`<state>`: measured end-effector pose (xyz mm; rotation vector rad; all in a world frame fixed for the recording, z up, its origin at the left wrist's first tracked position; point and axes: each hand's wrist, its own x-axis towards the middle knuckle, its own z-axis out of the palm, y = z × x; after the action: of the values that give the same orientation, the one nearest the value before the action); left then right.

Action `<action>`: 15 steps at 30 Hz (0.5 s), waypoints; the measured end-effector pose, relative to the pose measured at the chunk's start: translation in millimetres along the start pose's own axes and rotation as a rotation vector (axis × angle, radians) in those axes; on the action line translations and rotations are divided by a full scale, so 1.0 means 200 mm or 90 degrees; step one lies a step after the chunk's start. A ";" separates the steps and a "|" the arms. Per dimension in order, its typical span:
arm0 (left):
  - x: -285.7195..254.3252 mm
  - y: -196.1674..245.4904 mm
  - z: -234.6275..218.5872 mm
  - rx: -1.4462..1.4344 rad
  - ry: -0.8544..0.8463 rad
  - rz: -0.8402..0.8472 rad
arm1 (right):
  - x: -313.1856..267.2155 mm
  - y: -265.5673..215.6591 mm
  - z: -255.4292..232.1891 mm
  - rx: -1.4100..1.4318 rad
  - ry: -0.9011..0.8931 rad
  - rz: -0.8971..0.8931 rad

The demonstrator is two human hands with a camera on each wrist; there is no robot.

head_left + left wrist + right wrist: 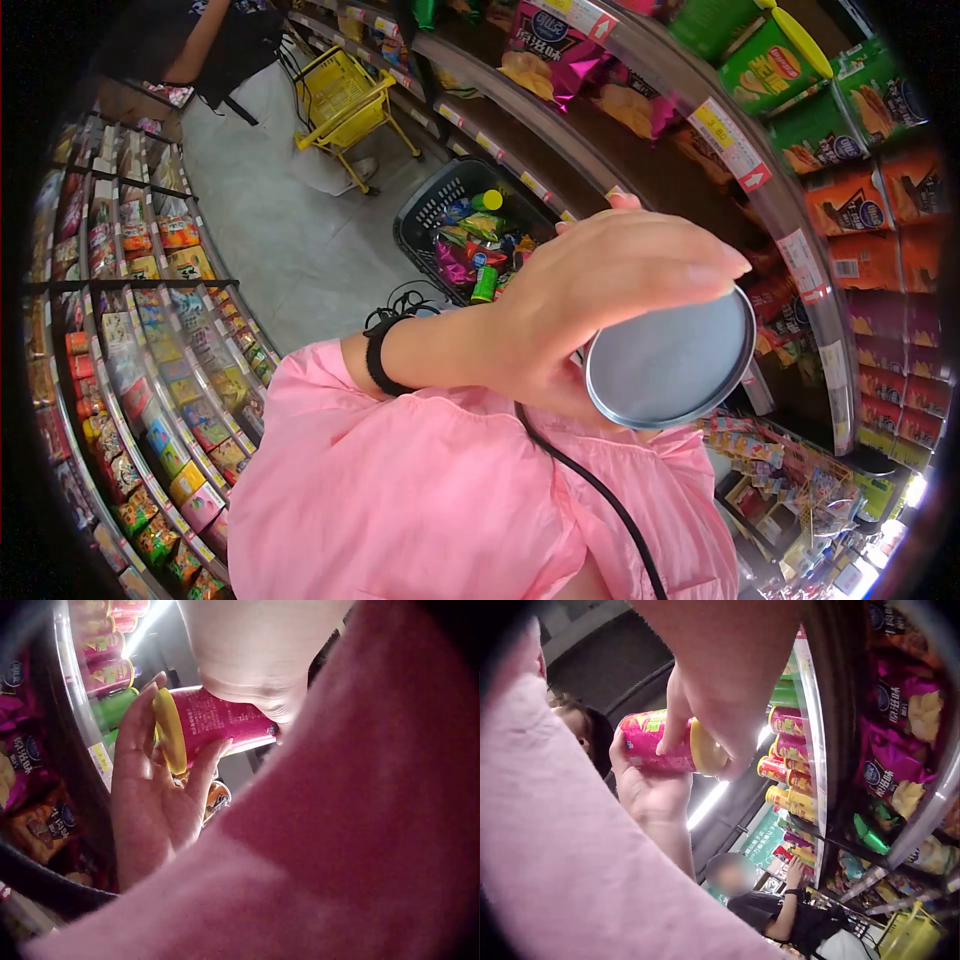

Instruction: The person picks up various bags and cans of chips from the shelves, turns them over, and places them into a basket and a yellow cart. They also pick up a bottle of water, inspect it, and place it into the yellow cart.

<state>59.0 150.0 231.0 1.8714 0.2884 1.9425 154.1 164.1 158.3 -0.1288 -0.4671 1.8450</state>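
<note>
My left hand [600,290] clamps fingers round the pink can [229,724], my right hand [155,814] near its yellow lid [172,731] (steadier, I'd guess)

We see a yellow cart [345,95] on the grey floor [250,190], near a person in black [245,55], and snack shelves [640,50] along both sides.

A glossy magenta cylindrical can [225,720] with pale, green and yellow print is held tilted between the hands [656,795], above the floor. Its round yellow plastic lid [169,731] is on; its flat, rimmed silver metal base [670,357] faces the head view.
</note>
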 end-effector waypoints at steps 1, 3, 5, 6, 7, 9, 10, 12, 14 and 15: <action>0.00 0.00 -0.01 -0.006 -0.008 -0.007 | 0.00 -0.01 0.02 -0.007 -0.002 -0.002; 0.01 0.01 -0.02 -0.005 -0.004 -0.013 | 0.01 -0.01 0.03 -0.029 -0.002 -0.001; 0.00 0.00 -0.02 0.005 0.001 -0.014 | 0.02 -0.01 0.02 -0.029 0.009 0.013; 0.00 0.00 -0.03 0.010 0.003 -0.016 | 0.02 -0.01 0.02 -0.014 0.019 0.023; 0.00 0.00 -0.03 0.016 0.005 -0.019 | 0.03 -0.01 0.03 0.032 0.036 0.041; 0.00 0.01 -0.04 0.026 0.009 -0.025 | 0.04 -0.01 0.07 0.136 0.119 0.073; 0.00 0.01 -0.04 0.031 0.011 -0.024 | 0.04 -0.02 0.13 0.192 0.184 0.088; -0.02 -0.02 -0.05 0.033 -0.005 -0.007 | 0.05 -0.02 0.15 0.182 0.204 0.089; -0.02 -0.05 -0.10 0.012 -0.059 0.008 | 0.05 0.01 0.08 0.039 0.117 0.067; -0.02 -0.05 -0.13 0.008 -0.077 -0.018 | 0.06 0.02 0.05 -0.037 0.078 0.052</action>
<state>35.0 161.1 221.9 1.9728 0.2878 1.8044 143.8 171.2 167.7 -0.3022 -0.4349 1.8916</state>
